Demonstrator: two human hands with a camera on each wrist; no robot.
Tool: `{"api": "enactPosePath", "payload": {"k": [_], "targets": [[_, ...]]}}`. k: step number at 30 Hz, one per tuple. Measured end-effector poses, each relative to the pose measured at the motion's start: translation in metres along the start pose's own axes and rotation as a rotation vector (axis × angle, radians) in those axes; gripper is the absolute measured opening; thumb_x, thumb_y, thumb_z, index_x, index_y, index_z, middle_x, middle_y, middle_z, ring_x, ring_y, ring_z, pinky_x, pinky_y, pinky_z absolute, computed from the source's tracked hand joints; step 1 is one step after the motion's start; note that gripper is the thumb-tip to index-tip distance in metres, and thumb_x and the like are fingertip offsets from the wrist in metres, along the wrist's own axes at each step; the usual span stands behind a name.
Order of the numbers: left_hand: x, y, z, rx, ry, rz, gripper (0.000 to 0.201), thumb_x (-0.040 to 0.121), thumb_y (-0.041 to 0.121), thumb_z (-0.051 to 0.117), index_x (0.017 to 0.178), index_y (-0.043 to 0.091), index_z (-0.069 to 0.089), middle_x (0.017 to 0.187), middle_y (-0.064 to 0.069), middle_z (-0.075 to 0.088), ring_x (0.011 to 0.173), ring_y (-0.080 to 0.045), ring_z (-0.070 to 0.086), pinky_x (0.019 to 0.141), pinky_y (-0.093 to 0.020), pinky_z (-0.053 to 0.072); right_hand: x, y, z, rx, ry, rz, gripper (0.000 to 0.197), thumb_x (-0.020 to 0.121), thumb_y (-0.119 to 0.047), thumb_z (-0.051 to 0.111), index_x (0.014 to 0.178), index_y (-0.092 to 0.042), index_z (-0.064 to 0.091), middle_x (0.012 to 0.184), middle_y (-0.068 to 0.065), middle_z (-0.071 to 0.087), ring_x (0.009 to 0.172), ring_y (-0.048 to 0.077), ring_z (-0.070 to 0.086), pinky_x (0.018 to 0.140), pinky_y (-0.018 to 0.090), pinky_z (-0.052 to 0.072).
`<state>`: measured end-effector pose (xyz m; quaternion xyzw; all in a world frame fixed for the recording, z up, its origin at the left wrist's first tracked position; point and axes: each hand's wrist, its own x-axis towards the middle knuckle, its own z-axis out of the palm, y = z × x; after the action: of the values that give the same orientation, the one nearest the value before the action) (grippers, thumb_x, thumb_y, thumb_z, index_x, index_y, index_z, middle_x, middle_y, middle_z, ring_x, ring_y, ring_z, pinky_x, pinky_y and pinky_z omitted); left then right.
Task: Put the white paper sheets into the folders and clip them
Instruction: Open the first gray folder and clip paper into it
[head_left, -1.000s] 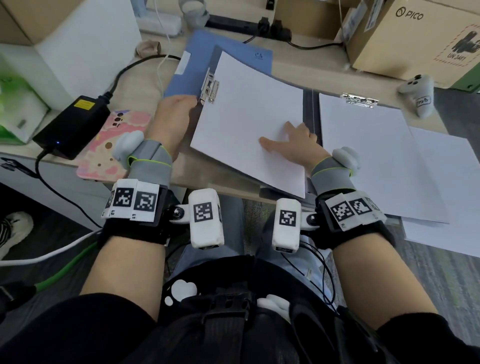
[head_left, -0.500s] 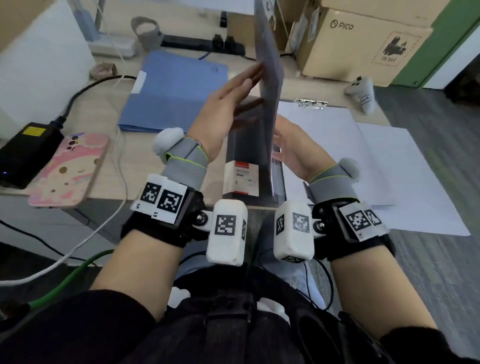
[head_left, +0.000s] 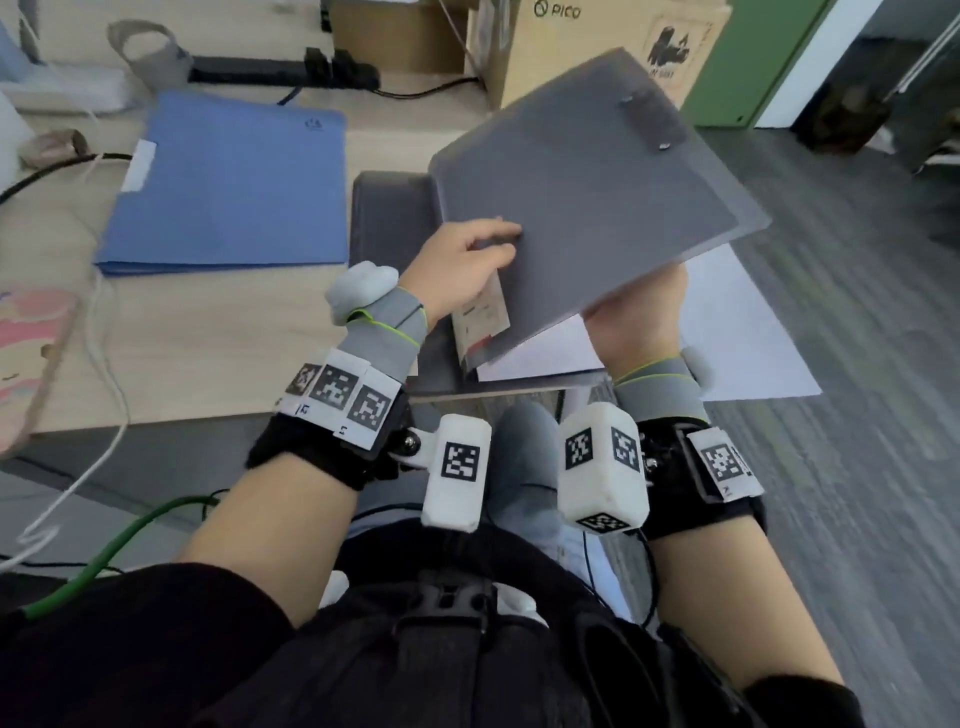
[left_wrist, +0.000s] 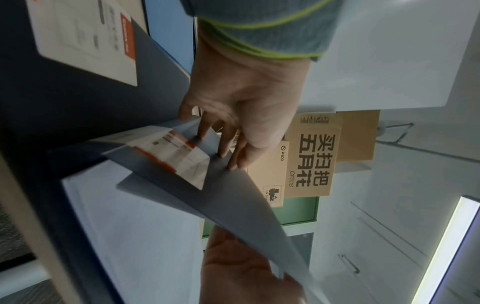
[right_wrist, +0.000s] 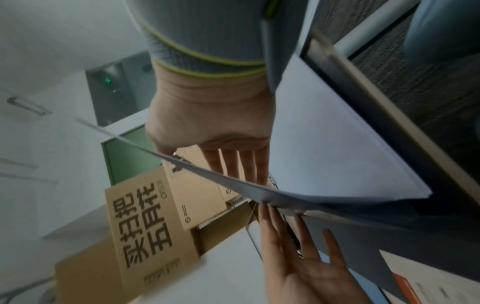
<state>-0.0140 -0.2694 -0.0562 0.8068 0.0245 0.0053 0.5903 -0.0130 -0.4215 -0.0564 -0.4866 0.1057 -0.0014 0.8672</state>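
A grey folder cover hangs tilted above the desk, its clip showing as a dark shape near the top edge. My left hand rests with straight fingers on its outer face, beside a white and red label. My right hand supports the cover's lower edge from beneath, fingers straight. A white sheet lines the cover's underside. More white paper sheets lie under the cover at the right. The folder's other half lies flat. A closed blue folder sits at the left.
A PICO cardboard box stands behind the raised cover. A power strip and cables run along the back. A pink phone and a white cable lie at the left, near the desk's front edge.
The grey cover with its clipped sheet rose from the desk, stood upright between my hands, and has now swung over to the right. My right hand went from on top of the sheet to beneath the cover.
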Motion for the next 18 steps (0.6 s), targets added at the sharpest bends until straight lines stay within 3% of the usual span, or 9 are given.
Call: {"api": "enactPosePath", "payload": {"k": [1, 2, 4, 6, 9, 11, 13, 16, 18], "targets": [[0.002, -0.003, 0.004, 0.028, 0.002, -0.023, 0.034, 0.092, 0.012, 0.053, 0.125, 0.015, 0.06, 0.144, 0.001, 0.047, 0.123, -0.006, 0.049, 0.094, -0.016, 0.04, 0.003, 0.001, -0.009, 0.012, 0.08, -0.026, 0.031, 0.1, -0.014, 0.028, 0.075, -0.019, 0.045, 0.046, -0.017, 0.058, 0.06, 0.007, 0.055, 0.056, 0.015, 0.045], [0.004, -0.005, 0.008, 0.058, 0.004, -0.039, 0.033, 0.091, 0.012, 0.054, 0.123, 0.015, 0.062, 0.144, 0.001, 0.047, 0.125, -0.007, 0.048, 0.095, -0.017, 0.038, 0.008, 0.002, -0.018, 0.077, 0.121, -0.031, 0.029, 0.101, -0.023, 0.029, 0.084, -0.019, 0.053, 0.062, -0.015, 0.066, 0.073, 0.011, 0.063, 0.067, 0.016, 0.051], [0.007, -0.007, 0.016, 0.115, 0.008, -0.063, 0.032, 0.09, 0.012, 0.055, 0.12, 0.015, 0.064, 0.144, 0.0, 0.047, 0.13, -0.008, 0.046, 0.095, -0.012, 0.033, 0.015, -0.001, -0.033, 0.211, 0.207, -0.02, 0.033, 0.096, -0.043, 0.036, 0.103, -0.023, 0.061, 0.098, -0.002, 0.068, 0.102, 0.025, 0.064, 0.089, 0.033, 0.051], [0.008, -0.01, 0.021, 0.136, 0.02, -0.095, 0.031, 0.088, 0.012, 0.056, 0.118, 0.015, 0.066, 0.143, 0.001, 0.048, 0.131, -0.01, 0.046, 0.095, -0.011, 0.033, 0.017, -0.004, -0.045, 0.287, 0.312, -0.014, 0.041, 0.095, -0.051, 0.032, 0.1, -0.022, 0.061, 0.096, 0.003, 0.065, 0.094, 0.026, 0.063, 0.082, 0.03, 0.051], [0.009, -0.014, 0.026, 0.204, 0.058, -0.116, 0.028, 0.086, 0.015, 0.058, 0.111, 0.019, 0.069, 0.14, 0.001, 0.053, 0.132, -0.013, 0.045, 0.111, -0.028, 0.035, 0.018, -0.006, -0.06, 0.313, 0.46, -0.068, 0.047, 0.096, -0.053, 0.031, 0.09, -0.017, 0.062, 0.086, 0.002, 0.064, 0.075, 0.02, 0.06, 0.068, 0.024, 0.049], [0.009, -0.013, 0.027, 0.25, 0.087, -0.119, 0.027, 0.086, 0.015, 0.057, 0.11, 0.019, 0.069, 0.136, 0.001, 0.056, 0.13, -0.015, 0.047, 0.11, -0.03, 0.036, 0.02, -0.007, -0.065, 0.198, 0.535, -0.094, 0.04, 0.097, -0.045, 0.037, 0.092, -0.015, 0.062, 0.092, 0.003, 0.068, 0.075, 0.019, 0.06, 0.071, 0.026, 0.048], [0.01, -0.013, 0.027, 0.296, 0.113, -0.123, 0.028, 0.086, 0.015, 0.058, 0.111, 0.018, 0.069, 0.132, 0.001, 0.059, 0.127, -0.017, 0.049, 0.106, -0.027, 0.038, 0.024, -0.008, -0.068, 0.055, 0.598, -0.137, 0.023, 0.093, -0.028, 0.048, 0.096, -0.011, 0.064, 0.098, 0.004, 0.07, 0.079, 0.017, 0.059, 0.077, 0.028, 0.047], [0.012, -0.014, 0.021, 0.357, 0.169, -0.154, 0.03, 0.084, 0.017, 0.059, 0.113, 0.021, 0.067, 0.129, 0.0, 0.06, 0.12, -0.02, 0.054, 0.095, -0.023, 0.039, 0.029, -0.008, -0.069, -0.102, 0.642, -0.254, 0.021, 0.086, -0.003, 0.053, 0.101, -0.001, 0.066, 0.088, 0.001, 0.063, 0.076, 0.011, 0.056, 0.071, 0.015, 0.045], [0.015, -0.018, 0.013, 0.386, 0.241, -0.204, 0.035, 0.082, 0.019, 0.061, 0.117, 0.021, 0.064, 0.129, -0.001, 0.059, 0.118, -0.021, 0.055, 0.093, -0.025, 0.04, 0.033, -0.009, -0.07, -0.204, 0.679, -0.324, 0.022, 0.084, 0.001, 0.052, 0.101, -0.001, 0.065, 0.09, 0.001, 0.061, 0.078, 0.009, 0.055, 0.066, 0.006, 0.042]]}}
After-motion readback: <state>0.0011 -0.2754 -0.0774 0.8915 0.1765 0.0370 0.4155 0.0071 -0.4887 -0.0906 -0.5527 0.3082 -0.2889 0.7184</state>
